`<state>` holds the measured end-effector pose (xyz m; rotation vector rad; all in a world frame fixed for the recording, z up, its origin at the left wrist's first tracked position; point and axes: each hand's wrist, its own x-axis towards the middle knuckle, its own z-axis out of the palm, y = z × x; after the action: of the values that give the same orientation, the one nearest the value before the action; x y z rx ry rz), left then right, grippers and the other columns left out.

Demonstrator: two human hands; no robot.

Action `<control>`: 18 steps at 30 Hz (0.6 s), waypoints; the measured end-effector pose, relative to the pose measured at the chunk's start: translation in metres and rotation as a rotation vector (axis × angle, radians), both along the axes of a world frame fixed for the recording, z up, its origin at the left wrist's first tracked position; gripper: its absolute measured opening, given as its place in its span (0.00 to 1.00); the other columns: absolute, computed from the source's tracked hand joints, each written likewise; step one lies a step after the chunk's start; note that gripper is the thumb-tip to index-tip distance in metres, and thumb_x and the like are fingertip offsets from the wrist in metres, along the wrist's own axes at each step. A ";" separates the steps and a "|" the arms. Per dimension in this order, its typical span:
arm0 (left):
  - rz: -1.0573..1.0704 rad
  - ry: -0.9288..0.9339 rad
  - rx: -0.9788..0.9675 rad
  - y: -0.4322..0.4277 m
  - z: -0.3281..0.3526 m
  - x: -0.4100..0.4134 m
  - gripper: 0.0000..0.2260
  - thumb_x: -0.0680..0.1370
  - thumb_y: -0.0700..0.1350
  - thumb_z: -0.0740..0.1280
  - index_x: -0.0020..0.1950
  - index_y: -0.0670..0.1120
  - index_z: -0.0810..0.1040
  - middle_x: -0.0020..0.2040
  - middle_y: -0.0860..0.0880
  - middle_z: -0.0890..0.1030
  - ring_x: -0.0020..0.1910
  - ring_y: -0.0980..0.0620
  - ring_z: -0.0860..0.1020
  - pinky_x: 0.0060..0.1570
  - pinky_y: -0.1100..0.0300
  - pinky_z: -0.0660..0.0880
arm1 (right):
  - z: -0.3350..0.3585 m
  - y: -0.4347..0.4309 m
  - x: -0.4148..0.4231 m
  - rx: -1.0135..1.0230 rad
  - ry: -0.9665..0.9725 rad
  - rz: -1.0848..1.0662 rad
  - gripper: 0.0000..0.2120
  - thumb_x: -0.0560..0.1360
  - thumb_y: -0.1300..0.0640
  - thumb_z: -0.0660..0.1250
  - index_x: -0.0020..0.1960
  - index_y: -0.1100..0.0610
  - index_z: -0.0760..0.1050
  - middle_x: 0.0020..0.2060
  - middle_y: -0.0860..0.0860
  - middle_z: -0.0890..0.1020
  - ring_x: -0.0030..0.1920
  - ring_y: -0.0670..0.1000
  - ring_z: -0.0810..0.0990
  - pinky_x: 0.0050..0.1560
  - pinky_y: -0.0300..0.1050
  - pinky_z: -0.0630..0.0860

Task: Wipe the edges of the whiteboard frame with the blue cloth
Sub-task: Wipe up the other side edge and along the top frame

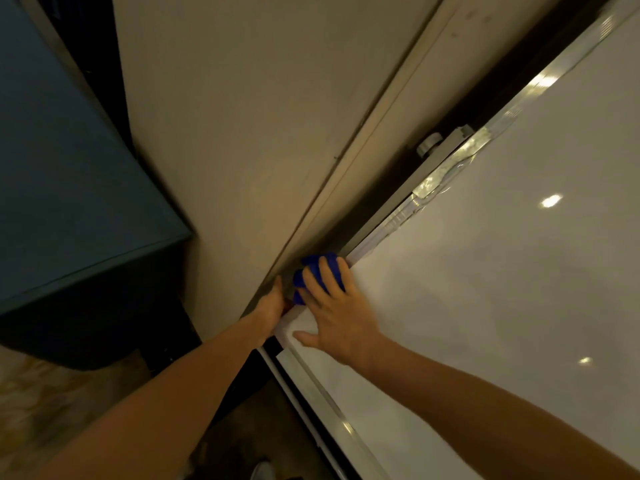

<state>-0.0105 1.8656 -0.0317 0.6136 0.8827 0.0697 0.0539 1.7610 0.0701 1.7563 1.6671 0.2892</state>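
Observation:
The white whiteboard (485,289) fills the right side, its metal frame (377,235) running diagonally up to the right. A blue cloth (311,270) is bunched at the frame's corner. My right hand (336,320) lies flat over the cloth with straight fingers and presses it against the frame. My left hand (269,304) reaches in beside the same corner, right next to the cloth, at the gap between the board and the wall. Its fingers are hidden behind the board's edge. A small red spot shows between hand and cloth.
A beige wall (225,133) with a raised strip stands right behind the board. A teal cabinet (69,185) stands at the left. A round knob (429,147) and shiny tape sit on the frame higher up. Patterned floor (34,410) lies below.

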 end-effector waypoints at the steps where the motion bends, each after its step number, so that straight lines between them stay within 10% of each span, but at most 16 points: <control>1: -0.047 0.047 0.070 0.002 0.002 0.004 0.32 0.80 0.64 0.49 0.70 0.41 0.71 0.65 0.37 0.75 0.63 0.39 0.74 0.66 0.46 0.69 | 0.014 0.001 0.010 0.056 -0.015 0.006 0.41 0.75 0.28 0.43 0.79 0.55 0.53 0.79 0.56 0.55 0.78 0.64 0.44 0.73 0.66 0.30; 5: -0.231 0.287 0.407 0.001 0.015 0.016 0.33 0.78 0.67 0.47 0.59 0.42 0.77 0.58 0.37 0.78 0.45 0.46 0.75 0.61 0.55 0.68 | 0.063 0.011 0.040 0.283 0.003 -0.097 0.42 0.75 0.28 0.44 0.75 0.57 0.65 0.76 0.58 0.64 0.77 0.65 0.51 0.75 0.67 0.38; 9: -0.140 0.018 0.338 0.009 0.019 0.024 0.25 0.82 0.57 0.51 0.73 0.42 0.66 0.73 0.41 0.68 0.70 0.41 0.69 0.68 0.50 0.68 | 0.046 0.014 0.031 0.044 0.004 0.031 0.45 0.74 0.27 0.47 0.77 0.59 0.58 0.77 0.58 0.61 0.77 0.65 0.49 0.73 0.66 0.32; 12: -0.084 0.008 0.152 0.014 0.034 0.033 0.27 0.81 0.60 0.53 0.72 0.42 0.67 0.68 0.39 0.73 0.54 0.42 0.76 0.44 0.54 0.74 | 0.070 0.015 0.046 0.089 -0.067 0.082 0.42 0.75 0.28 0.50 0.75 0.59 0.63 0.75 0.58 0.64 0.76 0.65 0.53 0.75 0.65 0.37; 18: -0.108 0.041 0.343 0.006 0.083 0.056 0.32 0.78 0.66 0.53 0.72 0.45 0.69 0.72 0.43 0.70 0.68 0.42 0.70 0.68 0.50 0.64 | 0.149 0.000 0.092 0.220 -0.131 0.150 0.41 0.76 0.30 0.51 0.72 0.62 0.68 0.70 0.60 0.68 0.73 0.66 0.58 0.76 0.64 0.43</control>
<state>0.0457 1.8718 0.0514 0.9844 0.8828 0.1128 0.1462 1.7614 0.2195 1.7286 1.7269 0.6647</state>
